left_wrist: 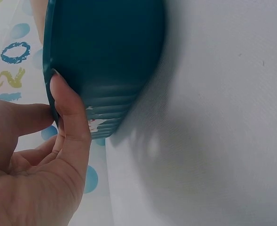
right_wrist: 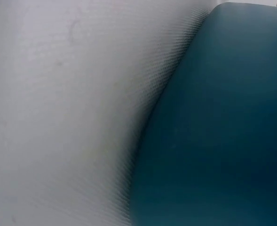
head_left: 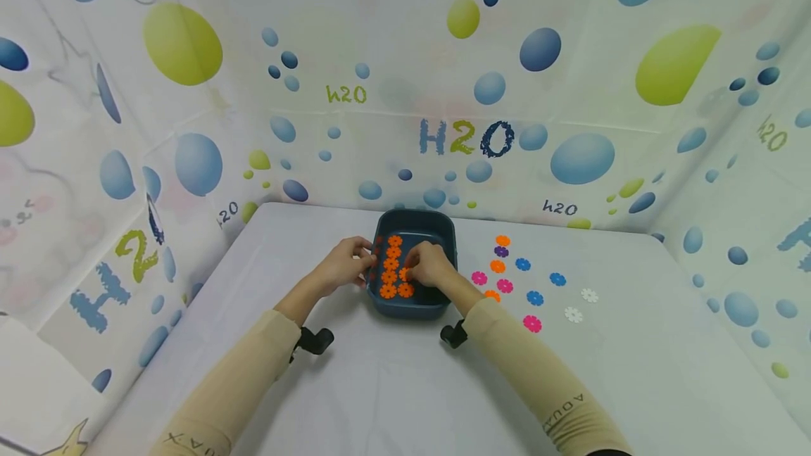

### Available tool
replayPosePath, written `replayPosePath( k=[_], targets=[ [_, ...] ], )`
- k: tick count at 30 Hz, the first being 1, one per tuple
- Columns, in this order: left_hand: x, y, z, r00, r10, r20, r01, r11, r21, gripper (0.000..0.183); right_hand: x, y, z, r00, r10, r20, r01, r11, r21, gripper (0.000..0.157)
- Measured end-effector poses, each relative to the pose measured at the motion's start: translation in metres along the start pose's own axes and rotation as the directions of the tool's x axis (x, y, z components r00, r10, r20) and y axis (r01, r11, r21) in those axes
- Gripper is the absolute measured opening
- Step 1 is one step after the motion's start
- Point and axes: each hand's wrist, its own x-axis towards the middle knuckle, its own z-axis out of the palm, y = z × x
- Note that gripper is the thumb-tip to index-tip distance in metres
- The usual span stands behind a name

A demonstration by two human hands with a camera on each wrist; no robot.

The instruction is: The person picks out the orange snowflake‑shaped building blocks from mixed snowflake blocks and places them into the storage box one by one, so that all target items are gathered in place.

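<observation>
A dark teal plastic basin [head_left: 415,311] stands on the white-covered table. Its left rim is pinched between the thumb and fingers of my left hand [head_left: 343,263]; the left wrist view shows this grip on the basin wall [left_wrist: 110,47] up close. Inside, orange flower-shaped pieces [head_left: 389,277] lie in a column along the left side, with another orange piece [head_left: 406,290] beside the lowest one. My right hand [head_left: 432,265] reaches into the basin, its fingertips pinching an orange flower piece [head_left: 403,274] just above that one. The right wrist view shows only the basin's outer wall [right_wrist: 213,132] and tablecloth.
Right of the basin, loose flower pieces are scattered on the table: orange [head_left: 503,241], purple [head_left: 501,252], blue [head_left: 535,298], pink [head_left: 532,324] and white [head_left: 573,314]. A patterned curtain [head_left: 405,90] hangs behind and around the table [head_left: 393,385].
</observation>
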Motion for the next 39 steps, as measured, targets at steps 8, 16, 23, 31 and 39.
replayPosePath(
  k=[8,16,23,31,39],
  targets=[
    [-0.004,0.005,0.001,1.000,0.009,0.001,-0.009,1.000,0.004,0.038,-0.002,0.000,-0.001,1.000,-0.011,-0.001,0.011,1.000,0.006,0.010],
    [0.005,-0.010,-0.001,1.000,0.015,0.001,-0.015,1.000,0.008,0.037,0.001,0.001,0.000,1.000,-0.026,0.008,0.027,0.999,-0.021,0.011],
    [0.004,-0.010,-0.004,1.000,0.009,0.003,-0.009,1.000,0.007,0.037,-0.004,-0.007,-0.006,0.997,-0.062,0.053,0.065,0.996,-0.053,0.018],
    [0.007,-0.010,-0.004,1.000,0.006,-0.003,-0.006,1.000,0.010,0.037,-0.023,-0.010,-0.030,0.982,-0.170,0.078,0.175,0.982,-0.067,0.027],
    [0.007,-0.009,-0.002,1.000,0.012,0.008,-0.012,1.000,0.011,0.037,-0.046,0.003,-0.057,0.974,-0.216,0.067,0.216,0.976,0.007,0.028]
  ],
)
